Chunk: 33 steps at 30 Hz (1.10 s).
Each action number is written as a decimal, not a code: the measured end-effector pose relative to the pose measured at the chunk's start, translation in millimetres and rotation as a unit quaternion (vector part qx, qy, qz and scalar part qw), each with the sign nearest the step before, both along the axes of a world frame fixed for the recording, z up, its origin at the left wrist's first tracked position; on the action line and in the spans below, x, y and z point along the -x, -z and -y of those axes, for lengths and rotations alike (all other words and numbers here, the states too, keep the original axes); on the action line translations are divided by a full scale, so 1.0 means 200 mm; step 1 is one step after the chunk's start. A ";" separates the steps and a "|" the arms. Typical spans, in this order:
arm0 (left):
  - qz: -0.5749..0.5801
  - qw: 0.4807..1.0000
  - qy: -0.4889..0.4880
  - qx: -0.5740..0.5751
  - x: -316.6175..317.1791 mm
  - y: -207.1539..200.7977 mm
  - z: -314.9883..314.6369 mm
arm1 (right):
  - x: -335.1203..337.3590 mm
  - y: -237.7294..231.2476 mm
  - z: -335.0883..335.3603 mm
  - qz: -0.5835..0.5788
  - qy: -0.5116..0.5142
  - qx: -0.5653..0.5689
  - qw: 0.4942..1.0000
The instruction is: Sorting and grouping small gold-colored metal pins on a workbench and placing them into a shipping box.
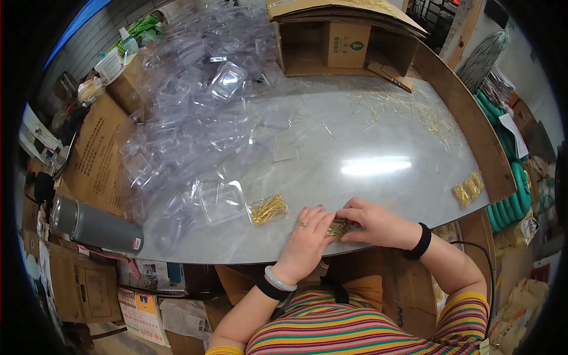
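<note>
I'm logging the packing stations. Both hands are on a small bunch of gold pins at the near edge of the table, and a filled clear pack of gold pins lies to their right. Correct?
Not quite. In the head view the left hand and right hand do press on the bunch of gold pins at the table edge, but the filled clear pack lies to their left.

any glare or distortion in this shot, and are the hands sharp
Head view: a bright streak of glare lies on the grey table; fisheye bends the table edge, with black corners; the left hand and right hand are fairly sharp, the gold pins between them slightly blurred.
</note>
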<state>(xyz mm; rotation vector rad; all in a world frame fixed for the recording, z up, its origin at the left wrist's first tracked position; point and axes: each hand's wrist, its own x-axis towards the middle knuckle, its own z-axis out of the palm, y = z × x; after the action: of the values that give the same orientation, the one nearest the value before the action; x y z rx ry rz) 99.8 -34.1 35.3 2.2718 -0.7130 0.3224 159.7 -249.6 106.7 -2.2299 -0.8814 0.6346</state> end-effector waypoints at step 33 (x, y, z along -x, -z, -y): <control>-0.057 0.995 0.020 0.080 0.04 -0.07 -0.03 | 0.36 0.25 -0.09 0.374 0.218 -0.004 0.901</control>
<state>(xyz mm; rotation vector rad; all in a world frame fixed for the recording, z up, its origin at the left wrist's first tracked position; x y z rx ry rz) 92.7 -27.4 49.7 2.1042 -0.6486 0.2201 88.2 -231.9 56.5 -2.5650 -0.6626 -0.4748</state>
